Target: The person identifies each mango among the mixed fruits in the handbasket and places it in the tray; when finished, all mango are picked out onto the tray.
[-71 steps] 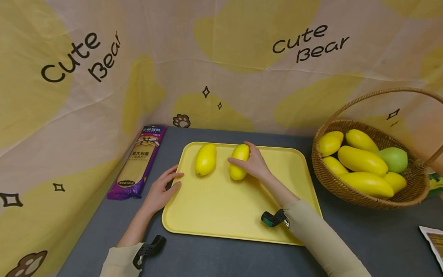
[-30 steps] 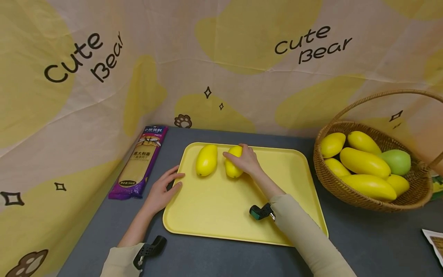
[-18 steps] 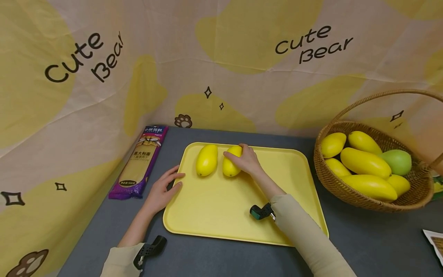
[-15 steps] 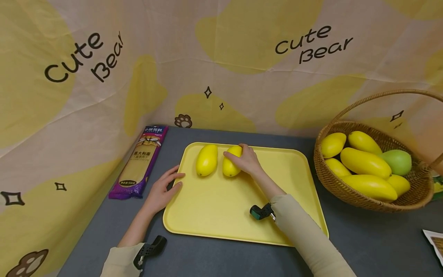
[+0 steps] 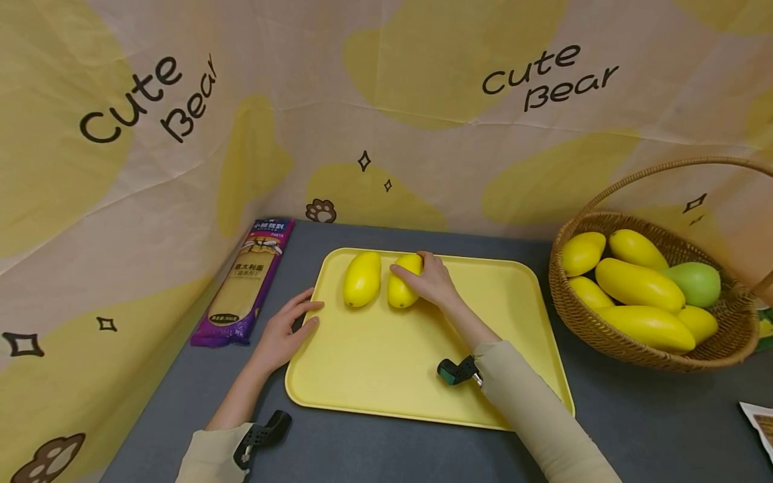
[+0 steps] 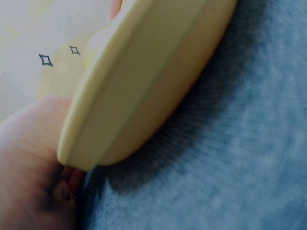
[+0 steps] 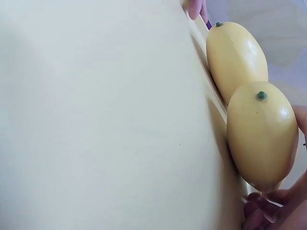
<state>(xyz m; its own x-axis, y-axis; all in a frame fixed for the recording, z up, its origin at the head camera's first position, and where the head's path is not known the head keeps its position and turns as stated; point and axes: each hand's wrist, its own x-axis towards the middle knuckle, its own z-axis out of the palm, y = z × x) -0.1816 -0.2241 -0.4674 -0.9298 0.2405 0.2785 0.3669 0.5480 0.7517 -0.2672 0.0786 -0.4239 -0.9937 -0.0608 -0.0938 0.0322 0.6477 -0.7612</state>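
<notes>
The right hand's grip point(image 5: 433, 280) is clamped round a plump yellow fruit point(image 5: 400, 292), thumb in front; the left hand's grip point(image 5: 286, 333) is loose, fingers apart, touching the rim of the yellow tray point(image 5: 386, 365). A "Cute Bear" cloth point(image 5: 423, 74) hangs behind the dark tabletop point(image 5: 362, 446), where the tray lies. To its right I see a wicker basket point(image 5: 576, 322) of yellow fruits point(image 5: 640, 285) and one green fruit point(image 5: 694, 284); to its left, a purple pasta packet point(image 5: 241, 285). Near the tray's far edge sits a second yellow fruit point(image 5: 362, 279), just beside the held one.
</notes>
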